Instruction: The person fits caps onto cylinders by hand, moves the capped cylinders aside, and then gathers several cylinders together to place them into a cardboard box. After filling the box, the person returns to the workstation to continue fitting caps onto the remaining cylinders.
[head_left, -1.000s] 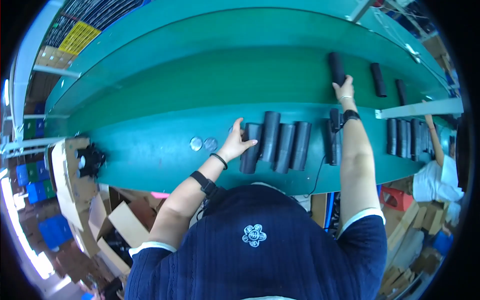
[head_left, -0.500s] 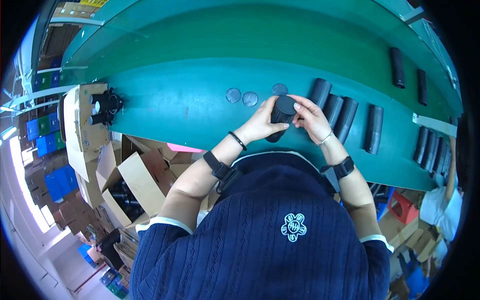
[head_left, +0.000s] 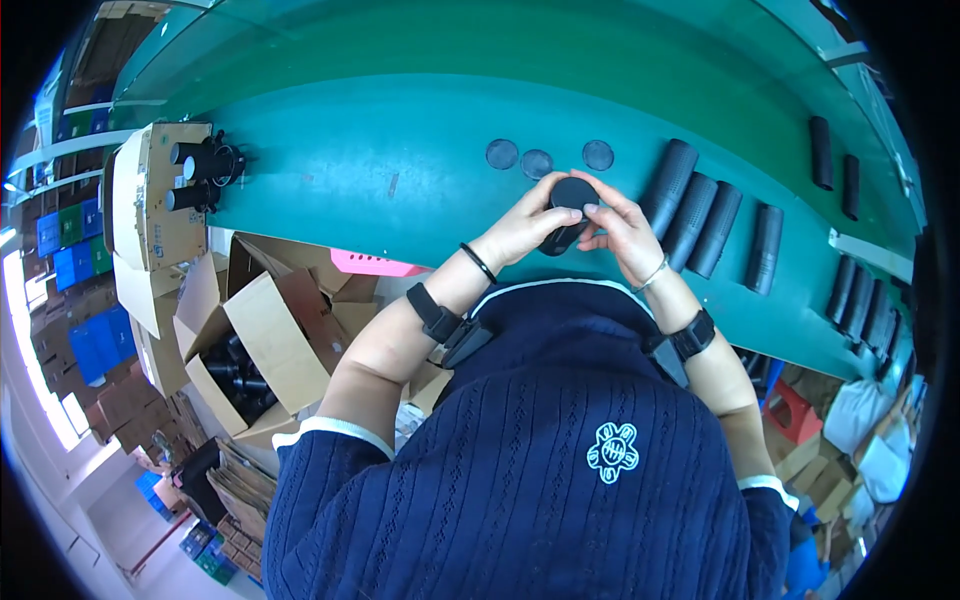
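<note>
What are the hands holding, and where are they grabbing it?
Both hands hold one black cylinder. The left hand wraps its lower body, and the right hand has fingertips on the round end cap.

Black cylinder (head_left: 567,212), upright, above green table (head_left: 400,170)

Three dark discs (head_left: 537,160) on green table (head_left: 380,150), open cardboard box (head_left: 250,350), blue crates (head_left: 80,250)

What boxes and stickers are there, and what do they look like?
Open brown cardboard box: below the green table's edge, left of the person, dark tubes inside.
Pale cardboard box: at the table's left end, holding black cylinders, small label on its side.
Blue crates: stacked far left.
</note>
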